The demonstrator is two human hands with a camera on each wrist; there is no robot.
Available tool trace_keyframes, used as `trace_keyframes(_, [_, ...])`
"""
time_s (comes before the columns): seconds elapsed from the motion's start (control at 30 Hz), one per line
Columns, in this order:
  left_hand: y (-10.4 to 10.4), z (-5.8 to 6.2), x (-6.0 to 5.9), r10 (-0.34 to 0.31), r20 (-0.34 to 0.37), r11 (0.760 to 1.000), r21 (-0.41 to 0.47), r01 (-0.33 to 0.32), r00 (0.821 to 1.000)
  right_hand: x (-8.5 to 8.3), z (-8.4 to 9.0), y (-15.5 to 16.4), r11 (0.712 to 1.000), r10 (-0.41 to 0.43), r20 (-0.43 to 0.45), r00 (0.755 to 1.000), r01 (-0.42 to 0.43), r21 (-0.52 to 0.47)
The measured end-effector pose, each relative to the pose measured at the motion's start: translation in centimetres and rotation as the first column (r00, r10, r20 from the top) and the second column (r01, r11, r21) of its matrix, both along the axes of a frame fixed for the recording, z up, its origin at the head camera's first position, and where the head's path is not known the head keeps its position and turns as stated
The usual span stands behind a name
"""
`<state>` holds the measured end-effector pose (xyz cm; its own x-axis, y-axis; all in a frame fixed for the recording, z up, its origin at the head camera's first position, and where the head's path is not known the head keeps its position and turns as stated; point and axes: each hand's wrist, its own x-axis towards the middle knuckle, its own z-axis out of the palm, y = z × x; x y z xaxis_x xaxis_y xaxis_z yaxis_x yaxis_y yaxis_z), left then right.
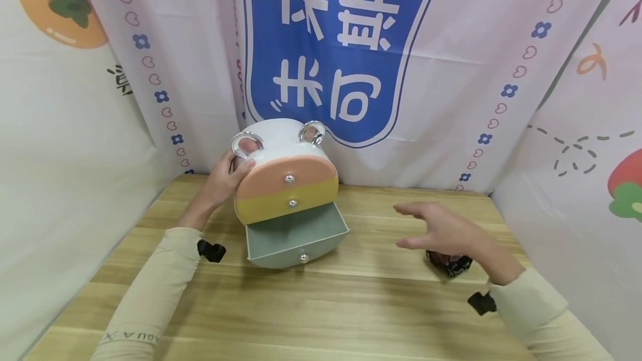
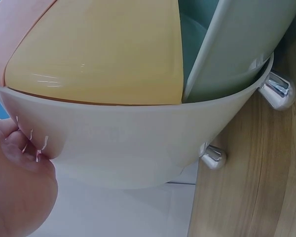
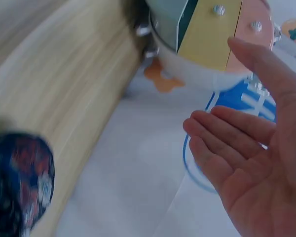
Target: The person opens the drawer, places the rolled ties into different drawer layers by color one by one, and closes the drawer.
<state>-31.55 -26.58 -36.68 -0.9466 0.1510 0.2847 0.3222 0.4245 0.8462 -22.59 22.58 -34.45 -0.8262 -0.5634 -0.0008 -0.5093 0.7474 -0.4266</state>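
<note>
A small round drawer box [image 1: 282, 138] with a white body and silver ear-like rings stands on the table, its front facing me. Its pink drawer [image 1: 266, 174] and yellow drawer [image 1: 271, 205] are closed; the green bottom drawer [image 1: 281, 244] is pulled out and looks bare inside. My left hand [image 1: 224, 181] rests against the box's left side, thumb on the upper edge. To the right, my right hand [image 1: 443, 230] is in the air over the table with fingers extended and thumb apart, holding nothing. Beneath it lies a dark patterned object [image 1: 450, 265], partly hidden by the hand.
The wooden table [image 1: 321, 316] ends at a printed cloth backdrop [image 1: 426, 127] close behind the box. White cloth walls stand at both sides. Small silver feet [image 2: 278, 91] lift the box off the tabletop.
</note>
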Motion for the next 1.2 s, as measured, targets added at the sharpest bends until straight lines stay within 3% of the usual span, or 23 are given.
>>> trace_keyframes(0.13, [0.0,0.1,0.1,0.005,0.015,1.000,-0.005,-0.005,1.000,-0.2,0.7,2.8,0.999,-0.013,-0.019,1.000,0.013,0.045])
trace_keyframes(0.43, [-0.1,0.0,0.2,0.013,0.009,1.000,-0.012,-0.013,1.000,-1.0,-0.1,7.1,0.993,-0.007,-0.021,1.000,0.009,0.118])
trace_keyframes(0.73, [-0.1,0.0,0.2,0.014,0.012,1.000,-0.010,-0.014,1.000,-1.5,-2.9,9.7,0.985,-0.048,0.058,0.997,0.038,0.166])
trace_keyframes(0.97, [-0.1,-0.1,0.0,0.017,-0.014,1.000,-0.016,-0.018,1.000,-1.5,-5.4,11.1,0.991,-0.034,0.146,0.989,0.014,0.136])
trace_keyframes(1.2, [0.0,-0.2,-0.2,0.014,-0.018,1.000,-0.004,-0.014,1.000,-1.6,-6.4,11.7,0.995,-0.023,0.181,0.983,0.005,0.099])
